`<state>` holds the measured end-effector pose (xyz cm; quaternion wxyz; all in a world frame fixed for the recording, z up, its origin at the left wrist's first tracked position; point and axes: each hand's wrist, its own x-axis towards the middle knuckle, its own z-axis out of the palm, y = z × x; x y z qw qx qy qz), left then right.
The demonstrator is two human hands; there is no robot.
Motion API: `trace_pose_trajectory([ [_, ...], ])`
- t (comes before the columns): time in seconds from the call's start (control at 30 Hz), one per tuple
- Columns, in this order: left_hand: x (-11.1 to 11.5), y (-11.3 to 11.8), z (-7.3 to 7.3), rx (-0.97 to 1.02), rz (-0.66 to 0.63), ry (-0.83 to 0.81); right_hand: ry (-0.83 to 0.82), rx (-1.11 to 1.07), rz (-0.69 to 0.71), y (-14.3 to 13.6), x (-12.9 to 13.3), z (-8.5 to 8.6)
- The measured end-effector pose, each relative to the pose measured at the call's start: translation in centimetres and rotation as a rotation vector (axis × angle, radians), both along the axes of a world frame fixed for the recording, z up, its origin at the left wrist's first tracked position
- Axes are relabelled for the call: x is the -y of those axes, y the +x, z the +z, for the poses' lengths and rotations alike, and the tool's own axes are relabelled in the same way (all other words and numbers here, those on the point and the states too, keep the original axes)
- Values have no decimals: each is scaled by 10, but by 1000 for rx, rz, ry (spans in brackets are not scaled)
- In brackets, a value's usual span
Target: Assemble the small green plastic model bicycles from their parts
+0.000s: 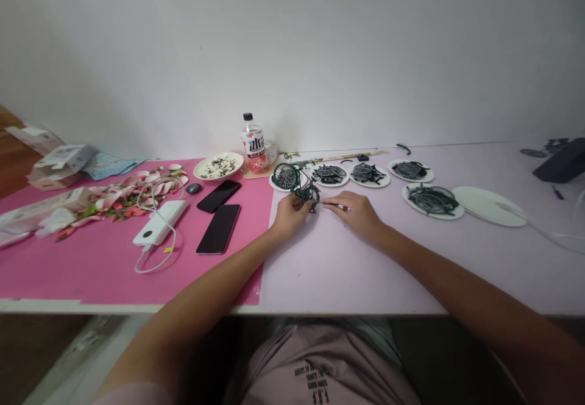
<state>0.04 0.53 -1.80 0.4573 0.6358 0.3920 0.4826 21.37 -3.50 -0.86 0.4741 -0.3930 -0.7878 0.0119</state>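
My left hand (291, 215) is closed around the rear part of a small dark green model bicycle (286, 176). The bicycle's larger spoked wheel points up and away from me, over a white plate at the back. In my right hand (359, 211), the fingers pinch a thin, dark, rod-like tool (328, 203) whose exact kind is too small to make out. Its tip reaches the bicycle's near wheel, beside my left fingertips; whether it touches cannot be told. My fingers cover part of the frame and the near wheel.
Behind my hands stand small white plates of dark wheels and parts (329, 175), (434, 201). Stacked white plates (491, 206) lie right. On the pink mat are two phones (219, 228), a white power bank (159, 222) with cable, artificial flowers (137, 195), a bowl (201, 173) and a bottle (254, 146).
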Motion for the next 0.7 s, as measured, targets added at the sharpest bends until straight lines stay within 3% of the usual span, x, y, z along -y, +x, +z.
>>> trace_pose_trajectory([
  [0.7,3,3,1,-9,-15,2,72,89,-187,-5,4,3],
])
